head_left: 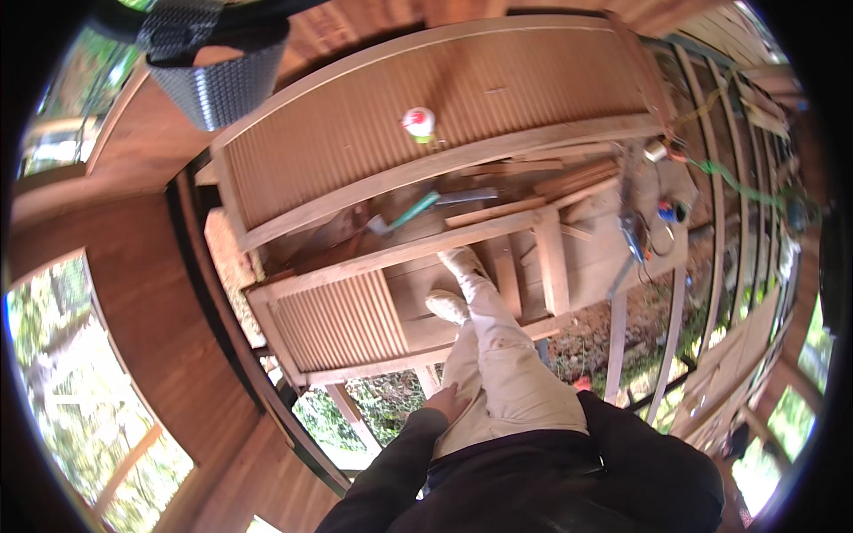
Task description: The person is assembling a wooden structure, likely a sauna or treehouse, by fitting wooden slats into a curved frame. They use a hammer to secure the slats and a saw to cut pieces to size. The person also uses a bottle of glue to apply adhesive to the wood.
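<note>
My left hand (450, 402) lies against the thigh of my beige trousers (515, 382), its fingers stretched out and nothing seen in them. The right sleeve (657, 444) runs down to the lower right, and my right hand does not show. Before my shoes (449, 306) is a wooden frame (400, 253) with a ribbed panel (333, 322) in its left part. Beyond it lies a larger framed ribbed panel (498, 80), with a white and red container (418, 123) on it. Between the two are a teal-handled tool (413, 213) and a grey blade-like piece (468, 195).
Loose wood strips (577, 185) lie between the frames. A blue hand tool (634, 234) and a blue roll (671, 210) rest to the right. A green cord (729, 180) crosses open joists (711, 231) with gaps between. A dark textured holder (218, 84) hangs at upper left.
</note>
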The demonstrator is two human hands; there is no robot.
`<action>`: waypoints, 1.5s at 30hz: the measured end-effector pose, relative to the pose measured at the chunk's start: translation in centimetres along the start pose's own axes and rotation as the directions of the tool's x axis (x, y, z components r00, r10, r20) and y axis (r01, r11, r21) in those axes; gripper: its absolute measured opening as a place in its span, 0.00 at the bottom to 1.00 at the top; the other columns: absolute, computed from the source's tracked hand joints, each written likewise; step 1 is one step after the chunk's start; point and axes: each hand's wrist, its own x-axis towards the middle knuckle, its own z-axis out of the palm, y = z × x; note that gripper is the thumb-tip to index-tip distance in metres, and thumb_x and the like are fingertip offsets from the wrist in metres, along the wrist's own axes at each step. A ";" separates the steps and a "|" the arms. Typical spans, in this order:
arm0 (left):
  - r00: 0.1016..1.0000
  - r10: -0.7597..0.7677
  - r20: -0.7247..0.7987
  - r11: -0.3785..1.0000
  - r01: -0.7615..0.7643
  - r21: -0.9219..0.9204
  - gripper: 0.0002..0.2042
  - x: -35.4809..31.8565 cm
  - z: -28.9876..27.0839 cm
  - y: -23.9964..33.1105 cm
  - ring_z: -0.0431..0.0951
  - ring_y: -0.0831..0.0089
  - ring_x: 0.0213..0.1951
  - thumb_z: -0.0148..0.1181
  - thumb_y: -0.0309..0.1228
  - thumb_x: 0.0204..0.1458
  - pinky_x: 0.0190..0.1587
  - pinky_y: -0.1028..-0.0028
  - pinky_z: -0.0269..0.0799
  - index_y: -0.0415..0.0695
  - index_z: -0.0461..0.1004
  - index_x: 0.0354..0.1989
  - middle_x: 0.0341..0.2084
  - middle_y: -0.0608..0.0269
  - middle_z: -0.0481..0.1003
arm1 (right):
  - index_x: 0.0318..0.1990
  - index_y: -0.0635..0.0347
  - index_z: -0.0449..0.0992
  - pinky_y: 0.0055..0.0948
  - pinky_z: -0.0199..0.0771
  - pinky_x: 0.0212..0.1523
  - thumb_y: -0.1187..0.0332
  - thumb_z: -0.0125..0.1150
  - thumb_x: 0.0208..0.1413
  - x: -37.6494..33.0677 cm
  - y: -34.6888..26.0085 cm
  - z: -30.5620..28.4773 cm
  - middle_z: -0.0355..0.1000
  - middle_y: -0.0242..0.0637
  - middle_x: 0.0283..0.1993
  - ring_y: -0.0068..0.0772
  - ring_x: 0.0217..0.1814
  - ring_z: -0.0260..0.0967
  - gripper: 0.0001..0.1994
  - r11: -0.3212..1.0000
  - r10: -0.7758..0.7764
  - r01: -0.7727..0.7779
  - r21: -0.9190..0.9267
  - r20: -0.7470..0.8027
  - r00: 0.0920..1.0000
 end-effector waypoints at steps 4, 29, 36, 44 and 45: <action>0.990 -0.140 -0.023 0.988 0.142 0.060 0.26 -0.7 -0.7 0.7 0.78 0.45 0.54 0.57 0.48 0.59 0.59 0.54 0.73 0.44 0.75 0.60 0.49 0.41 0.79 | 0.47 0.59 0.81 0.45 0.77 0.48 0.46 0.55 0.60 -0.1 0.6 -0.4 0.80 0.54 0.43 0.52 0.48 0.80 0.24 0.996 -0.003 0.006 0.083 -0.039 0.999; 0.857 -0.171 -0.486 0.973 0.070 -0.220 0.11 0.9 -2.8 -9.5 0.86 0.64 0.39 0.64 0.36 0.56 0.46 0.67 0.80 0.46 0.84 0.43 0.34 0.54 0.85 | 0.38 0.58 0.84 0.44 0.78 0.45 0.60 0.55 0.60 4.1 0.5 7.6 0.81 0.48 0.39 0.48 0.42 0.80 0.14 0.858 -0.018 0.144 0.493 -0.251 0.968; 0.890 -0.134 -0.436 0.954 -0.004 -0.300 0.10 4.7 0.1 -13.0 0.86 0.65 0.34 0.63 0.34 0.53 0.40 0.67 0.81 0.47 0.84 0.42 0.30 0.55 0.85 | 0.39 0.60 0.83 0.43 0.78 0.47 0.61 0.54 0.61 -5.0 7.6 6.9 0.82 0.46 0.41 0.48 0.45 0.80 0.14 0.921 0.031 0.089 0.379 -0.299 0.954; 0.903 -0.148 -0.404 0.987 0.163 0.003 0.09 5.2 -3.6 -3.6 0.86 0.61 0.36 0.62 0.37 0.56 0.42 0.63 0.82 0.50 0.85 0.39 0.33 0.54 0.84 | 0.40 0.61 0.82 0.41 0.78 0.48 0.62 0.52 0.61 -8.4 23.1 5.7 0.82 0.44 0.43 0.46 0.47 0.80 0.15 0.991 -0.051 0.096 0.089 -0.411 0.910; 0.931 0.037 -0.363 0.925 0.105 0.365 0.09 5.9 -3.4 -2.0 0.85 0.61 0.35 0.62 0.37 0.55 0.41 0.63 0.82 0.50 0.85 0.39 0.33 0.54 0.84 | 0.39 0.60 0.82 0.41 0.78 0.47 0.62 0.52 0.60 -9.4 24.0 4.2 0.82 0.44 0.42 0.44 0.47 0.80 0.14 0.997 -0.050 0.072 0.039 -0.398 0.916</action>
